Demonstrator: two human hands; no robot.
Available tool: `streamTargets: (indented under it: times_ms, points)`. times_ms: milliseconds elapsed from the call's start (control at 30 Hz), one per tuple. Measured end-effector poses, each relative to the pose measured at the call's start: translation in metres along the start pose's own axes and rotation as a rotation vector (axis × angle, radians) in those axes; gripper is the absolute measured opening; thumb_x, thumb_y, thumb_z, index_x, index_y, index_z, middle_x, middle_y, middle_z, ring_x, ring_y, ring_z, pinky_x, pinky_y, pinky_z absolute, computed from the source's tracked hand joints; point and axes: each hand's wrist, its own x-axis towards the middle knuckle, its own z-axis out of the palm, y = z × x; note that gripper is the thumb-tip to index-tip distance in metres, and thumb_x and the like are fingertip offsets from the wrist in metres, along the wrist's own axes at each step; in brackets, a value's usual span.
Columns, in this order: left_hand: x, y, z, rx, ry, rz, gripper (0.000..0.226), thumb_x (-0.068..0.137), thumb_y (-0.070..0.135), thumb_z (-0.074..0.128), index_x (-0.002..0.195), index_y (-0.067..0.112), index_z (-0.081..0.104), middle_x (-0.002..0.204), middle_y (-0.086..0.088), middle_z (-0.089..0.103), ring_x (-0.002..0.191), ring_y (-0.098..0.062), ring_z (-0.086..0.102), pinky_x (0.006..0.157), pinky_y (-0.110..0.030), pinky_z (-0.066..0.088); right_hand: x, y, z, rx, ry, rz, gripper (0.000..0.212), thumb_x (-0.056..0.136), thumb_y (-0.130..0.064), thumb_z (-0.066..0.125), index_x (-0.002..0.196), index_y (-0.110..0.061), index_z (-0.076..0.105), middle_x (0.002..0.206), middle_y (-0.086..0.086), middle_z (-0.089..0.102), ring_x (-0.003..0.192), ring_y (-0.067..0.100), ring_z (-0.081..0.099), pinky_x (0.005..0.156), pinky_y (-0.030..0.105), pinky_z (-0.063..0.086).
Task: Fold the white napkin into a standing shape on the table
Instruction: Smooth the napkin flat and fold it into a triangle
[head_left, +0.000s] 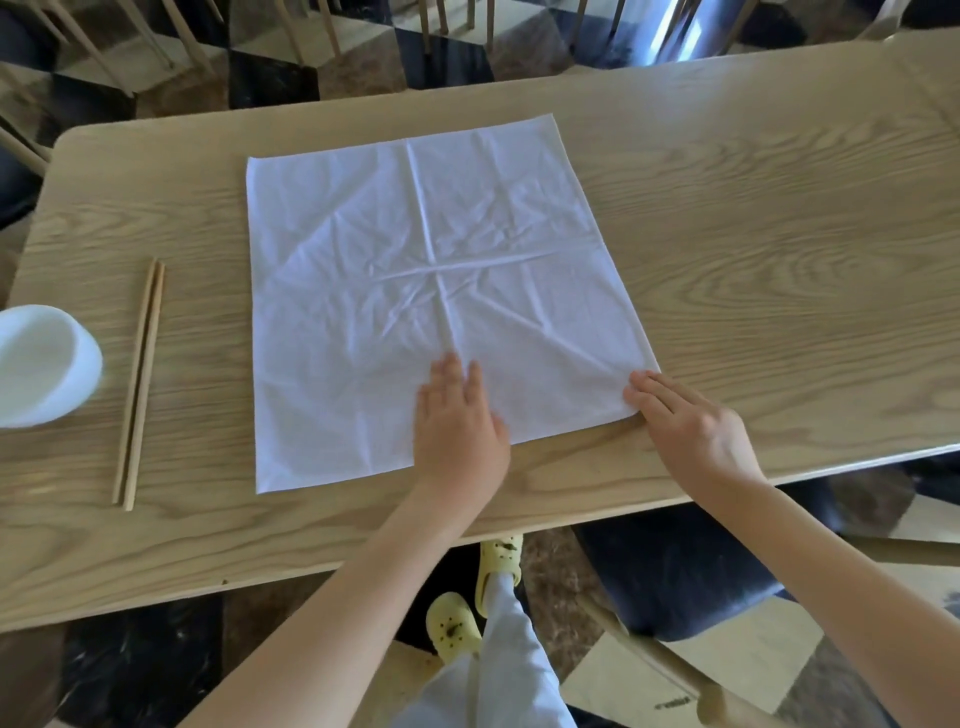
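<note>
A white napkin (431, 291) is lying spread flat as 1 square layer in the middle of a pale wooden table (753, 218), creased by 2 crossing fold lines and many fine wrinkles. The left hand (457, 421) is resting palm down, fingers extended, on its near edge. The right hand (685, 421) is lying flat and open at the near right corner, holding nothing. The cloth is looking thin, light and limp — likely to slide on the smooth grain, so corners and edges are the best places to pinch. To the left, 2 wooden chopsticks (139, 384) and a white bowl (44, 364) are sitting apart from it
</note>
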Motion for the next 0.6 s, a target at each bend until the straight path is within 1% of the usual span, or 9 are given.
streamTargets:
  times_ms: [67, 100, 200, 267, 300, 367, 467, 533, 600]
  points:
    - [0.0, 0.023, 0.007, -0.085, 0.002, 0.151, 0.058, 0.094, 0.021, 0.042, 0.146, 0.005, 0.02, 0.156, -0.017, 0.011, 0.144, -0.029, 0.007, 0.118, -0.042, 0.005, 0.009, -0.003, -0.002, -0.015, 0.019, 0.01, 0.038, 0.055, 0.02, 0.071, 0.084, -0.004, 0.068, 0.095, 0.009, 0.072, 0.087, 0.028, 0.069, 0.051, 0.029, 0.053]
    - [-0.001, 0.032, 0.012, -0.107, -0.015, 0.229, 0.057, 0.094, 0.024, 0.044, 0.145, 0.005, 0.025, 0.155, -0.017, 0.017, 0.144, -0.03, 0.012, 0.118, -0.042, 0.007, 0.014, -0.004, -0.005, -0.013, 0.019, 0.016, 0.031, 0.058, 0.016, 0.071, 0.079, -0.005, 0.065, 0.086, 0.008, 0.07, 0.078, 0.029, 0.067, 0.049, 0.029, 0.05]
    - [-0.002, 0.05, 0.026, -0.05, -0.006, 0.325, 0.056, 0.086, 0.04, 0.042, 0.133, 0.011, 0.047, 0.143, -0.017, 0.043, 0.135, -0.033, 0.034, 0.112, -0.047, 0.025, 0.032, -0.009, -0.014, 0.075, 0.072, 0.003, 0.008, 0.075, -0.002, 0.059, 0.079, -0.007, 0.063, 0.075, 0.005, 0.065, 0.072, 0.029, 0.06, 0.065, 0.034, 0.046]
    - [0.005, 0.053, 0.026, -0.141, 0.096, 0.273, 0.046, 0.079, 0.039, 0.044, 0.112, 0.012, 0.06, 0.118, -0.01, 0.062, 0.114, -0.031, 0.054, 0.097, -0.043, 0.041, 0.05, -0.017, -0.022, 0.163, 0.108, 0.015, 0.014, 0.08, -0.012, 0.05, 0.083, -0.009, 0.064, 0.078, 0.003, 0.066, 0.078, 0.026, 0.059, 0.074, 0.034, 0.043]
    - [0.01, 0.053, 0.024, -0.232, 0.162, 0.234, 0.034, 0.079, 0.033, 0.047, 0.099, 0.011, 0.063, 0.102, -0.006, 0.065, 0.1, -0.029, 0.058, 0.087, -0.041, 0.045, 0.061, -0.022, -0.024, 0.202, 0.121, 0.024, 0.014, 0.081, -0.013, 0.051, 0.084, -0.009, 0.063, 0.079, 0.002, 0.065, 0.08, 0.025, 0.058, 0.077, 0.033, 0.04]
    - [0.022, 0.052, 0.016, -0.433, 0.246, 0.13, 0.012, 0.08, 0.017, 0.055, 0.075, 0.007, 0.059, 0.077, -0.001, 0.057, 0.077, -0.023, 0.052, 0.069, -0.034, 0.045, 0.083, -0.032, -0.026, 0.271, 0.124, 0.028, 0.008, 0.08, -0.012, 0.057, 0.086, -0.011, 0.063, 0.082, 0.0, 0.065, 0.082, 0.024, 0.056, 0.081, 0.033, 0.039]
    - [0.037, 0.042, -0.002, -0.593, 0.27, 0.021, 0.034, 0.084, 0.009, 0.056, 0.058, 0.019, 0.037, 0.062, 0.009, 0.035, 0.062, -0.006, 0.035, 0.057, -0.02, 0.027, 0.118, -0.036, -0.027, 0.381, 0.086, 0.071, 0.013, 0.079, -0.008, 0.064, 0.091, -0.012, 0.063, 0.088, 0.0, 0.065, 0.086, 0.025, 0.055, 0.081, 0.037, 0.041]
    - [0.047, 0.032, -0.017, -0.654, 0.263, -0.011, 0.044, 0.084, 0.009, 0.057, 0.055, 0.022, 0.026, 0.056, 0.008, 0.028, 0.055, -0.007, 0.031, 0.052, -0.018, 0.024, 0.142, -0.036, -0.028, 0.46, 0.071, 0.118, 0.016, 0.079, -0.007, 0.066, 0.095, -0.008, 0.063, 0.09, 0.002, 0.064, 0.086, 0.021, 0.052, 0.077, 0.03, 0.037]
    - [0.06, 0.02, -0.029, -0.74, 0.238, -0.092, 0.037, 0.082, 0.012, 0.056, 0.056, 0.013, 0.03, 0.054, 0.005, 0.028, 0.054, -0.01, 0.027, 0.05, -0.02, 0.023, 0.168, -0.039, -0.027, 0.533, 0.076, 0.136, 0.016, 0.082, -0.01, 0.064, 0.098, -0.006, 0.063, 0.092, 0.0, 0.063, 0.086, 0.013, 0.047, 0.074, 0.02, 0.031]
